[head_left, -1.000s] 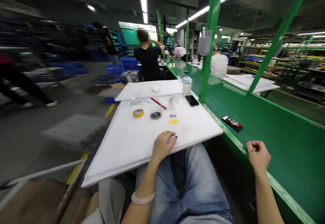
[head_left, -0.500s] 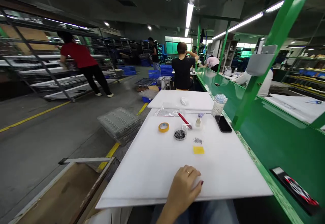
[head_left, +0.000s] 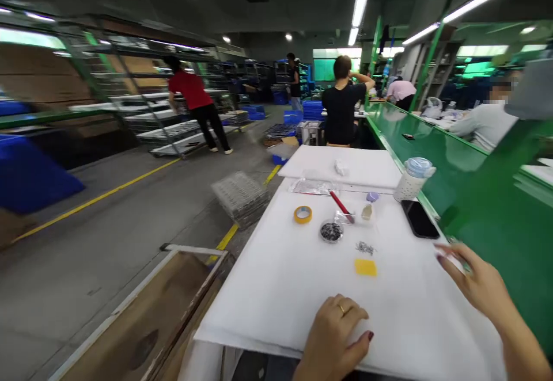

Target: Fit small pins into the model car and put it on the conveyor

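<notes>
My left hand rests on the white foam sheet near its front edge. Its fingers are curled together, and whatever lies between them and the thumb is whitish and hard to make out. Over the sheet's right edge, my right hand pinches a small whitish thing too blurred to name. A yellow pad lies ahead of my left hand, with a scatter of small metal pieces behind it. Left of these sits a round clear dish of dark bits. The black phone is just beyond my right hand.
Farther back are a yellow tape roll, a red pen-like tool, a small bottle and a lidded cup. A green ledge runs along the right. Stacked trays and a cart stand left. Other people work beyond.
My right hand has come into view from the right with a small whitish thing. The view has turned left, so everything appears shifted right. My left hand stays on the sheet.
</notes>
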Demonstrator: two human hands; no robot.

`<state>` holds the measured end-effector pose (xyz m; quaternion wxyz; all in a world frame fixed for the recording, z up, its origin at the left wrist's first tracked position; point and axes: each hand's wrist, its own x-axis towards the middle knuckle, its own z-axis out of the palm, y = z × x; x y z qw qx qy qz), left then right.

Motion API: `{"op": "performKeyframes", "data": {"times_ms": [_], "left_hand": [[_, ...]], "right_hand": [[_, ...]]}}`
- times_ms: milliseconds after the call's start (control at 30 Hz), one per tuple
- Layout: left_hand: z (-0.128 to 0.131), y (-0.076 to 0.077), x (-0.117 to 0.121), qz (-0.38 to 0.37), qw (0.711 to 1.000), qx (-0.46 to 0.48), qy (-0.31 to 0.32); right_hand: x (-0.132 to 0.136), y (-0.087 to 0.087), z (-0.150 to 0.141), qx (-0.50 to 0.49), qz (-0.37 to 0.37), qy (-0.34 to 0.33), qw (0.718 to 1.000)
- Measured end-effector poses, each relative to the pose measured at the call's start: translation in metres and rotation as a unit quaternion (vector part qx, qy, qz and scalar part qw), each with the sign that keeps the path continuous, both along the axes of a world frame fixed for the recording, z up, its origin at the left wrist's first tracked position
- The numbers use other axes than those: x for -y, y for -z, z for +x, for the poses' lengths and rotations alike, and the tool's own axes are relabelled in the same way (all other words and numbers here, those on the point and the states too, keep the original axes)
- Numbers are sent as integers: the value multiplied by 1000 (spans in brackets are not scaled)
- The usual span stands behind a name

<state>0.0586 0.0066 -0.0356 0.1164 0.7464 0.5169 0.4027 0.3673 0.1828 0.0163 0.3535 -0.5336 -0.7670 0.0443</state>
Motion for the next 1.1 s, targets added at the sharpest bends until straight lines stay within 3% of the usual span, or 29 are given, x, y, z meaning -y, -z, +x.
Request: {"op": "performKeyframes", "data": {"times_ms": [133, 233, 367, 600, 1100], "left_hand": [[-5, -12, 1, 8, 1000, 1, 25], [-7, -14, 0, 29, 999, -3, 36], [-8, -14, -1, 45, 999, -13, 27], [-11, -9, 1, 35, 999, -21, 25], [-20, 0, 1, 29, 998, -49, 33]], "right_hand": [[-67, 9, -15, 25, -35, 35, 998], [-88, 19, -16, 29, -43, 25, 998], [-75, 24, -5, -19, -23, 2, 1000], [-56, 23, 24, -93, -17, 17, 995], [-65, 38, 15, -18, -33, 12, 999]]}}
